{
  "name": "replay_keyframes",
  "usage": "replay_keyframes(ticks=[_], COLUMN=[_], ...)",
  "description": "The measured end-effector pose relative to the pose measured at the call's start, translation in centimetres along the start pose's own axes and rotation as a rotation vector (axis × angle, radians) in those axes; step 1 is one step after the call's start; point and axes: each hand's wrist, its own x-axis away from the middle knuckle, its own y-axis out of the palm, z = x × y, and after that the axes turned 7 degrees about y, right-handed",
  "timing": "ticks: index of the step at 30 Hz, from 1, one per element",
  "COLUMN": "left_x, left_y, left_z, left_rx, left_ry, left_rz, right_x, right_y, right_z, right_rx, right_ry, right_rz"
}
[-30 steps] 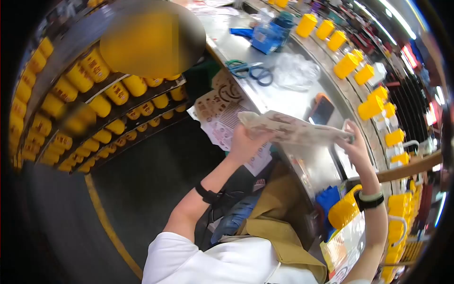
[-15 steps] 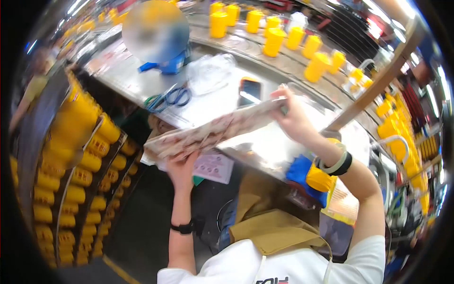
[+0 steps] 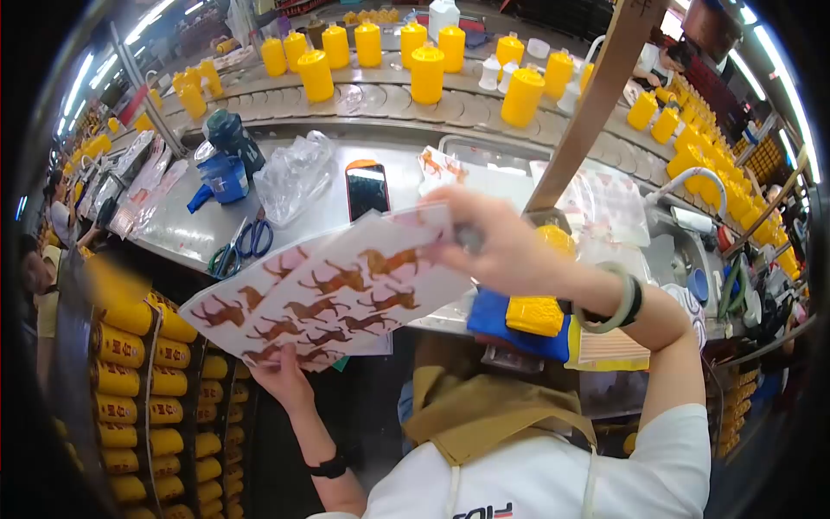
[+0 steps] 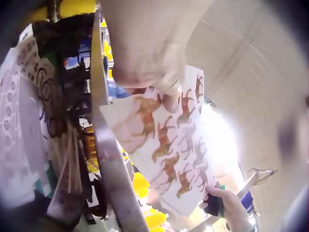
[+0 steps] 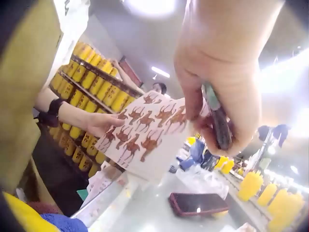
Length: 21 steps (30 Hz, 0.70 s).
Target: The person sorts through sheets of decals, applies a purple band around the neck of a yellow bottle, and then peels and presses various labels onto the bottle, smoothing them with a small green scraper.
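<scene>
Two or more white sheets printed with brown horses (image 3: 337, 298) are held up slantwise between both hands, their printed face showing in the head view. The left hand (image 3: 285, 385) grips their lower left edge, its thumb over the print. At the upper right corner the right hand (image 3: 497, 233) pinches the sheets. A small dark tool with a green end (image 5: 218, 118) is tucked in that same hand; its kind is unclear. Behind the sheets, a phone (image 3: 367, 190) lies on the metal table (image 3: 316, 208).
Scissors (image 3: 251, 238), a clear plastic bag (image 3: 298, 177) and a blue container (image 3: 226, 177) sit on the table's left. Yellow jars (image 3: 427, 73) stand on the conveyor behind it. A wooden post (image 3: 596, 104) rises at the right. Racked yellow jars (image 3: 121, 381) fill the lower left.
The head view has swung to the right. The sheets have gone from nearly edge-on to showing their horse prints. Both hands keep their hold at opposite ends.
</scene>
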Motion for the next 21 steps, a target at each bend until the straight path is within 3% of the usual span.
replay_keyframes(ticks=[1, 2, 3, 7, 9, 10, 11, 13, 15, 16, 17, 18, 19, 21], left_x=[0.0, -0.3, -0.4, -0.9, -0.4, 0.2, 0.7, 0.9, 1.9, 0.6, 1.4, 2.0, 3.3, 4.4], left_y=[0.7, 1.0, 2.4, 9.5, 12.9, 14.9, 16.5, 18.1, 20.1, 15.7, 19.2, 18.3, 21.1, 22.7], left_z=[0.6, 0.3, 0.5, 2.2, 2.9, 3.9, 4.6, 4.2, 5.3, 0.0, 4.2, 5.1, 8.0, 7.3], left_rx=[0.054, 0.067, 0.004, 0.132, 0.194, 0.123, 0.047, 0.05, 0.323, 0.251, 0.49, 0.556, 0.471, 0.508], left_ry=[0.011, 0.017, -0.001, 0.067, -0.035, -0.167, -0.294, -0.274, -0.256, -0.243, -0.075, -0.406, -0.164, -0.181], left_rz=[0.025, -0.071, -0.007, -0.136, -0.222, -0.232, -0.239, -0.373, -0.636, -0.746, -1.075, -1.068, -1.204, -1.258], right_x=[0.4, 0.9, 1.7, 5.5, 7.8, 9.1, 10.2, 12.3, 14.4, 16.0, 17.8, 19.2, 20.3, 22.4], right_y=[-1.7, -3.2, -4.3, -8.0, -9.3, -10.4, -10.9, -13.0, -14.1, -15.1, -15.6, -15.6, -15.5, -14.5], right_z=[-0.3, -0.5, -0.9, -0.2, 1.6, 1.9, 2.8, 4.7, 6.4, 7.1, 7.6, 7.9, 8.1, 8.6], right_rx=[-0.051, -0.056, -0.062, -0.079, -0.16, -0.129, -0.301, -0.422, -0.567, -0.706, -0.68, -0.803, -0.934, -0.959], right_ry=[-0.066, -0.111, -0.111, 0.101, 0.076, 0.141, 0.186, 0.228, 0.27, 0.299, 0.312, 0.378, 0.433, 0.448], right_rz=[0.0, 0.009, 0.013, 0.08, 0.207, 0.262, 0.34, 0.422, 0.504, 0.579, 0.649, 0.678, 0.704, 0.688])
